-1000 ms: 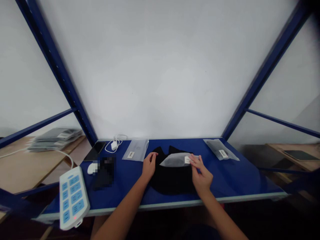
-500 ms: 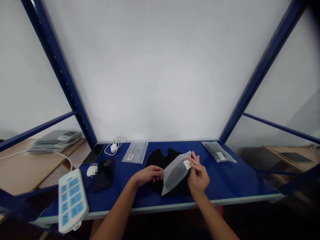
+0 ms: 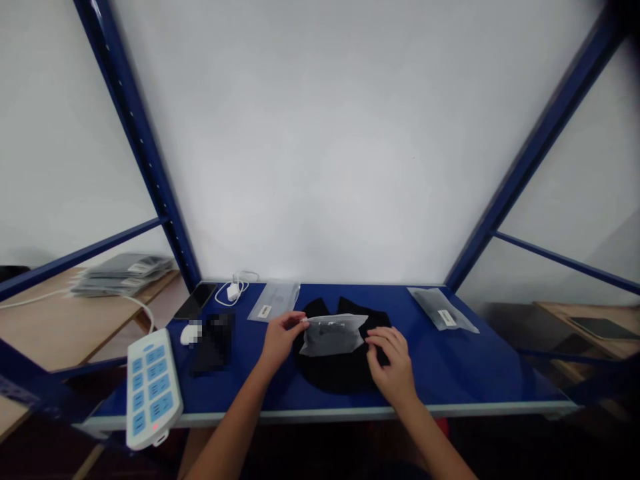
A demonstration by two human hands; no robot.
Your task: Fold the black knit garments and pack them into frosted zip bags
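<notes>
- Frosted pouch (image 3: 331, 339): crinkled translucent plastic, oblong, grey and darker towards the middle, light creases along its top; lies over the black cloth, between both hands.
- Power strip (image 3: 153, 390), near left: hard white plastic, blue socket faces, red light.
- Right hand (image 3: 395, 367): fingers bent, thumb parted from them, at the pouch's right end; contact hard to tell.
- Left hand (image 3: 278, 339): thumb and fingers closed on the pouch's upper left corner.
- Black cloth (image 3: 341, 377): matt, rounded near edge, notched far edge; flat on the smooth blue surface (image 3: 465, 373).
- Right bag (image 3: 440, 308): frosted, dark-tinted, white label.
- Left bag (image 3: 276, 300): paler, flat, labelled; beyond the left hand.
- White charger (image 3: 233, 291): cable loosely looped, near the wall (image 3: 320, 167).
</notes>
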